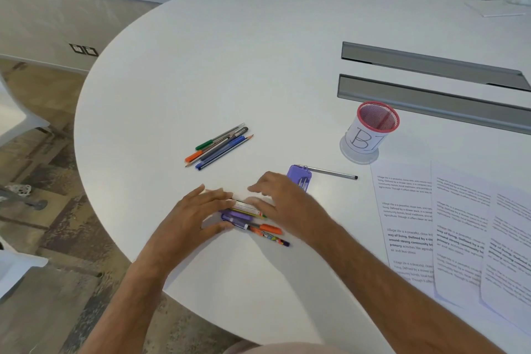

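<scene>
Your left grip (198,210) and right grip (284,204) stand wide, fingers straight, flanking the pen cluster (244,217) that touches both on the table (230,66).

Table (258,52): pen cluster (219,146) left of centre; cup (370,132) to the right, behind printed sheets (459,224); single pen (333,174) before the cup; near pen pile (253,218) between left hand (195,215) and right hand (284,204).

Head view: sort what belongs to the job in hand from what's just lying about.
In hand: left hand, right hand, pen pile between them.
Lying about: second pen bunch, red mesh cup, purple case, grey pen, printed sheets.
</scene>
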{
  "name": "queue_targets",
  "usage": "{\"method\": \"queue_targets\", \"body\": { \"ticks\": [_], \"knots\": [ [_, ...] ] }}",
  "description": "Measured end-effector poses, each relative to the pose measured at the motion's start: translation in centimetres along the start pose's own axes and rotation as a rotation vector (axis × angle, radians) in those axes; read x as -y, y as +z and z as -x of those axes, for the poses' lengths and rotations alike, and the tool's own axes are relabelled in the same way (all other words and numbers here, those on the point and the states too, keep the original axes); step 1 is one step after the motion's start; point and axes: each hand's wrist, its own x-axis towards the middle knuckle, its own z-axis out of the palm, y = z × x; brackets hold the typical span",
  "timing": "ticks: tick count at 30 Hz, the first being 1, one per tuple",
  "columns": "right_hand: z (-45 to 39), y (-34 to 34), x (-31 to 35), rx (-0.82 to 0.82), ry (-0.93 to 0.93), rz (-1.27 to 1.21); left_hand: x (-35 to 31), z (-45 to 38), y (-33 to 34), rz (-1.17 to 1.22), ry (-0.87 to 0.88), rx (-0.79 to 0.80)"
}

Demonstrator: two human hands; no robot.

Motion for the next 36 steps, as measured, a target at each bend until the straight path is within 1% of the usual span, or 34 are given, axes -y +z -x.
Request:
{"method": "queue_targets", "body": {
  "ticks": [3,10,13,15,17,21,28,36],
  "knots": [
    [0.7,-2.1,-2.2,-0.17,0.006,-0.088,1.0,-0.3,-0.6,-0.021,0.005,-0.023],
    [2.6,-6.6,-9.6,-0.347,0.16,-0.001,2.5,-0.7,-1.9,-0.037,-0.034,-0.06],
    [3.7,-7.1,-12.1,-0.342,0.209,0.044,2.0,-1.0,-1.6,0.003,-0.003,-0.028],
    [4.2,-7.1,-13.0,-0.306,0.217,0.063,1.3,-1.6,-0.9,0.036,0.027,0.031],
    [4.2,-6.8,-13.3,-0.288,0.216,0.082,0.7,-2.3,-0.3,0.044,0.043,0.043],
    [3.9,-6.2,-13.7,-0.384,0.238,0.191,0.3,-2.9,-0.3,0.006,0.023,0.022],
    [2.9,-5.9,-14.2,-0.359,0.234,0.172,0.2,-3.7,-0.7,-0.012,-0.077,-0.071],
    [0.2,-6.1,-13.4,-0.332,0.207,0.168,-1.4,-6.1,0.2,-0.148,-0.12,-0.234]
  ]
}}
